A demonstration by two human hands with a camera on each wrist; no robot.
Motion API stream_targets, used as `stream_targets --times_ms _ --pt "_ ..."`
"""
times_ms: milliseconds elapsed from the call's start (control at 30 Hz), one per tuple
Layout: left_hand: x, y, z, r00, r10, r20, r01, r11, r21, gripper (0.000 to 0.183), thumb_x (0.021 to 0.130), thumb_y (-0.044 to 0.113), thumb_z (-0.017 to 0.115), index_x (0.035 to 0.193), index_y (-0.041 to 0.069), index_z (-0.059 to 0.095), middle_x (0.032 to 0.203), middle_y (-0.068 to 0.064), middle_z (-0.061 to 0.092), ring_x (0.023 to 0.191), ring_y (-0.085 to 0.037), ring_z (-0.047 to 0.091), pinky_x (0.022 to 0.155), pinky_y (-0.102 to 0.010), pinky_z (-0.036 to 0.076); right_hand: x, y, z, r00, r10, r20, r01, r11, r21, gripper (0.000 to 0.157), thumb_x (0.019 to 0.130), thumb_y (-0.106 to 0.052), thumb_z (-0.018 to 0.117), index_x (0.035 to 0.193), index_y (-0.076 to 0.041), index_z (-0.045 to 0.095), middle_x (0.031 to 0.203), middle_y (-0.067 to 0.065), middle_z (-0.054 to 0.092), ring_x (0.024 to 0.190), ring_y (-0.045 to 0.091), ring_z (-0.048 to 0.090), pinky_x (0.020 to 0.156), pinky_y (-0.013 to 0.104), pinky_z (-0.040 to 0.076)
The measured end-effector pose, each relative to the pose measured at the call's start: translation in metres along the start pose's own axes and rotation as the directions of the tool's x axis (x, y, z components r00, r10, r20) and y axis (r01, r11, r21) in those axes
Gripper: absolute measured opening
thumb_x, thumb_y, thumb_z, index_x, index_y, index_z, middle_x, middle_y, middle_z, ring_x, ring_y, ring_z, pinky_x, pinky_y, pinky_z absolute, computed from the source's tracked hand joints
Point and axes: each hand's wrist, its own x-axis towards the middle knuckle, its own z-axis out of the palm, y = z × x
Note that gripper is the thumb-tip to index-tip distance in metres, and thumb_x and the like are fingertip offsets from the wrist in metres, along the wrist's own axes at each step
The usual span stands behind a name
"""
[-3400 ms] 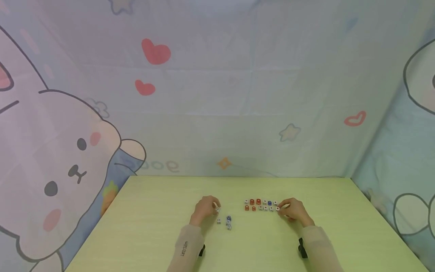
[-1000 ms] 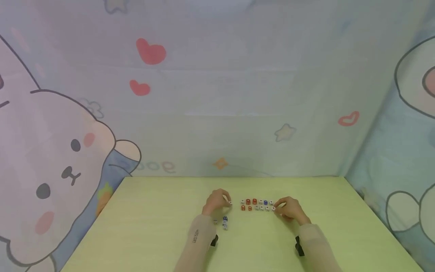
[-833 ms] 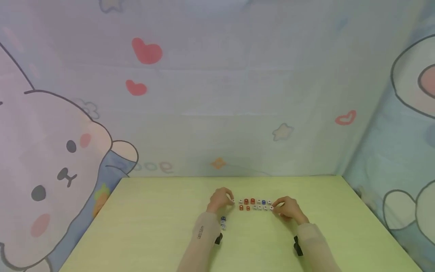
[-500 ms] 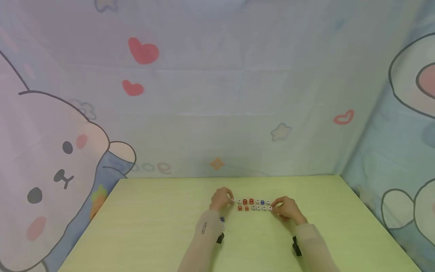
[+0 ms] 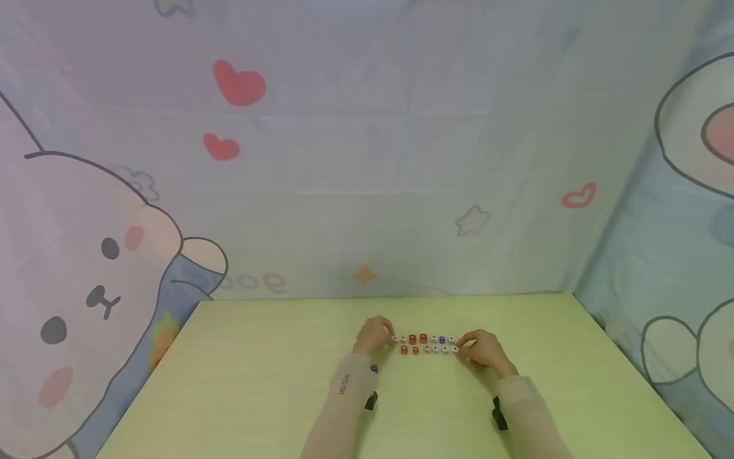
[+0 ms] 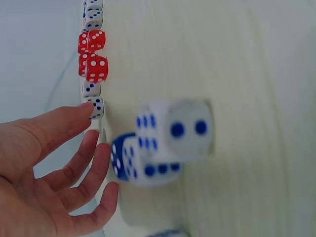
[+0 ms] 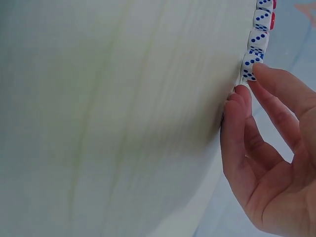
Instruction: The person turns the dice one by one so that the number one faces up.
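Observation:
In the head view, two rows of dice lie mid-table. My left hand [image 5: 374,335] pinches a white die [image 5: 395,340] at the left end of the back row. The left wrist view shows my thumb on that die [image 6: 97,107], beside another white one and red dice [image 6: 97,68]. At the front row's right end, my right hand [image 5: 484,352] pinches a white die [image 5: 455,350], its thumb on the spotted face in the right wrist view. A blue die [image 5: 442,340] sits in the back row among white and red ones.
Loose dice lie close to my left forearm, partly hidden by the sleeve: a dark blue die [image 5: 374,368] and white ones, including a blurred white die [image 6: 175,128]. The pale yellow-green table [image 5: 246,382] meets a printed cloth backdrop [image 5: 355,159] behind.
My left hand has carried a white die from beside the loose dice, back and right, to the back row's left end. My right hand stays at the right end. The head view has shifted slightly.

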Motion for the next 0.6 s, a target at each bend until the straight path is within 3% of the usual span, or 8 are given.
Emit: stream_targets --times_ms 100,200,333,433,600 --pt "-0.004 -0.008 -0.006 1.0 0.007 0.028 -0.006 0.999 -0.042 0.017 0.071 0.006 0.069 0.087 0.004 0.065 0.115 -0.017 0.057 0.093 -0.031 0.055 0.08 -0.048 0.044 0.001 0.001 0.001 1.0 0.008 -0.003 -0.008 1.0 0.005 0.017 0.077 -0.012 0.064 0.093 -0.006 0.068 0.055 0.006 0.058 0.045 0.012 0.047 0.041 0.025 0.043" --pt "-0.012 -0.017 -0.016 0.998 0.009 0.058 -0.006 0.999 -0.052 0.018 0.074 0.007 0.068 0.091 0.004 0.064 0.11 -0.015 0.06 0.084 -0.025 0.057 0.075 -0.041 0.046 0.0 0.002 0.003 1.0 0.015 0.003 -0.015 1.0 0.019 0.018 0.077 -0.013 0.065 0.094 -0.006 0.068 0.059 0.006 0.06 0.048 0.013 0.049 0.042 0.025 0.043" --pt "-0.023 -0.028 -0.034 0.996 0.046 0.07 -0.045 0.999 -0.019 0.02 0.074 0.006 0.068 0.093 0.002 0.064 0.093 -0.013 0.064 0.076 -0.022 0.058 0.066 -0.034 0.047 -0.001 0.001 0.003 1.0 0.016 0.008 -0.017 0.999 0.029 0.019 0.077 -0.014 0.065 0.094 -0.006 0.067 0.063 0.006 0.061 0.05 0.013 0.05 0.044 0.026 0.044" --pt "-0.033 -0.036 -0.045 0.995 0.069 0.075 -0.069 0.998 -0.005 0.019 0.074 0.006 0.068 0.092 0.001 0.064 0.092 -0.014 0.064 0.076 -0.021 0.059 0.065 -0.032 0.047 -0.001 0.001 0.002 1.0 0.024 0.013 -0.025 0.999 0.038 0.021 0.076 -0.013 0.065 0.095 -0.006 0.067 0.066 0.006 0.062 0.05 0.012 0.05 0.045 0.027 0.045" --pt "-0.049 -0.046 -0.059 0.995 0.041 0.094 -0.043 0.999 0.02 0.015 0.074 0.007 0.069 0.087 0.001 0.065 0.09 -0.012 0.063 0.072 -0.018 0.058 0.063 -0.03 0.047 0.0 0.001 0.003 0.999 0.034 0.027 -0.035 0.998 0.048 0.023 0.076 -0.013 0.066 0.097 -0.005 0.067 0.067 0.006 0.062 0.049 0.011 0.048 0.046 0.026 0.046"
